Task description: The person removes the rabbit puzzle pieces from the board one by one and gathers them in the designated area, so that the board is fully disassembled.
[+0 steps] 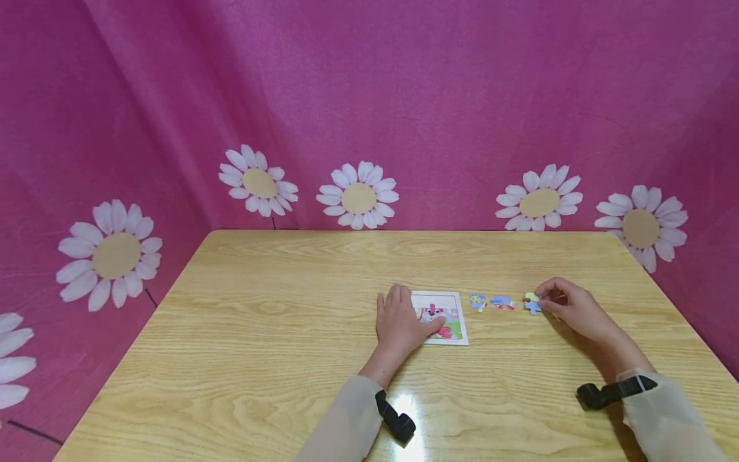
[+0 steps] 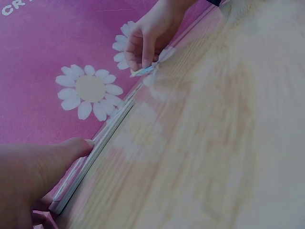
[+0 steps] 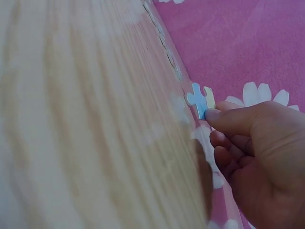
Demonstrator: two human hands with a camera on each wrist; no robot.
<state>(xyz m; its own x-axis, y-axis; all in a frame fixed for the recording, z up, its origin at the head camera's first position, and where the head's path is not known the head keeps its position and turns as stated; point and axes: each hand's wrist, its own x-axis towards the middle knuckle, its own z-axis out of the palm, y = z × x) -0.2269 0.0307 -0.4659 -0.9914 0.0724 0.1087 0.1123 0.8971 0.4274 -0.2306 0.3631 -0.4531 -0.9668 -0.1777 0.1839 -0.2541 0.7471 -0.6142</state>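
Observation:
A puzzle board point(image 1: 464, 328) with a white rim and a partly filled cartoon picture lies flat on the table. My left hand point(image 1: 398, 321) grips its left side, the thumb lying across the picture; part of the board is hidden under the hand. In the left wrist view the thumb of the left hand point(image 2: 43, 167) presses on the thin board point(image 2: 102, 136). Between thumb and fingertips, my right hand point(image 1: 568, 307) pinches a blue and yellow puzzle piece point(image 1: 532, 304). Seen from the right wrist, that puzzle piece point(image 3: 199, 101) is raised on edge, held at one side.
Two loose puzzle pieces, a blue one point(image 1: 477, 301) and a blue and red one point(image 1: 503, 302), lie in a row between the board and the right hand. A pink curtain with daisies point(image 1: 358, 96) stands behind the wooden table point(image 1: 260, 321).

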